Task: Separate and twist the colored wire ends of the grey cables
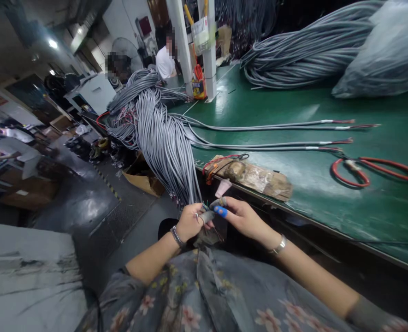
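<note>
My left hand (190,223) is closed around the end of a grey cable, and thin coloured wires poke out between its fingers. Close against it, my right hand (242,216) pinches at the same wires with finger and thumb; blue tape wraps one finger. The exact wire between the fingertips is too small to make out. Just beyond my hands, a thick bundle of grey cables (169,143) hangs over the bench edge. Several cable ends (276,146) from it lie across the green bench, their inner wires bared.
Red-handled scissors (351,173) lie on the green bench (293,108). A tape-wrapped block (259,177) sits at its near edge. Coiled grey cable (304,50) and a plastic bag (385,55) occupy the back right. A white post (209,60) rises behind. A co-worker (165,62) sits farther off.
</note>
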A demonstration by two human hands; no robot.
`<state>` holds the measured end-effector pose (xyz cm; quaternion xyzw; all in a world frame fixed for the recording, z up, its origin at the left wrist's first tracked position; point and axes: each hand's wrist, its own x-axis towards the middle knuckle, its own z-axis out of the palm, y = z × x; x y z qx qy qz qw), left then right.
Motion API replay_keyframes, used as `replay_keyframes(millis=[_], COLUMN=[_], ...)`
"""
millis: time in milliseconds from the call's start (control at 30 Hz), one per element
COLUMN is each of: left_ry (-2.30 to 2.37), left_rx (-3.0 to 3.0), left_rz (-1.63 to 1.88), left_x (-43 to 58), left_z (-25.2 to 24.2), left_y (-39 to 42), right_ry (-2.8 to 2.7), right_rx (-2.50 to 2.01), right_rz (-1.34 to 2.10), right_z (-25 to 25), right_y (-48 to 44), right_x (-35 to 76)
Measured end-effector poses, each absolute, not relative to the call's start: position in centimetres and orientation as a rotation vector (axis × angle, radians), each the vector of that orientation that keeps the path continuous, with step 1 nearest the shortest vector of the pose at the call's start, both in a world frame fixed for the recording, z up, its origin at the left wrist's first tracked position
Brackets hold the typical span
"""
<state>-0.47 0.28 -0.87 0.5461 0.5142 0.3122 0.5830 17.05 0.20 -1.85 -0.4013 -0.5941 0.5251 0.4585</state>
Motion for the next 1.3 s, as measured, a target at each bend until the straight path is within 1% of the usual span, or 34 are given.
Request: replay_keyframes(millis=[133,233,367,467,533,867,1000,1167,1300], left_ry=[1.219,1.199,1.138,1.083,1.089,1.189,1.208,1.229,1.243], left_rx=[1.108,1.087,1.148,1.276,1.324,0.982,0.946,1.044,1.104], left_rz=[0.908,0.944,0.823,0.698,0.698,0.978,1.003,0.949,0.911], left_x=[0.3,0.7,0.1,-0.7,-1.0,0.4,0.4,0.1,0.0], left_z=[-0.6,-0.6,-0.6,-0.5,-0.5,-1.3,-1.5,-1.5,-1.4], left_y=[0.0,0.0,0.2,0.3,0.1,-0.1,-0.1,-0.2,-0.3], right_ry=[-1.275,-1.117,-1.03,-1.075,-1.076,-0.804,-0.828,-1.031,-1.146], right_rx=[-1.043,-1.027,-1.009,-0.994,-0.997,-0.977,-0.992,-1.023,-1.103], right_rz=[1.357,1.359,1.349,1.494,1.576,1.677,1.641,1.635,1.554], right_z=[-3.2,-4.0,-3.5,-2.7,-2.4,-2.2,-2.2,-1.5,-1.9], right_y=[-0.9,-1.5,-1.1,-0.4,-0.1,-0.4,-0.2,0.4,0.9], right_x=[16.8,15.7,14.7,14.5,14.3,13.7,13.7,13.8,13.9])
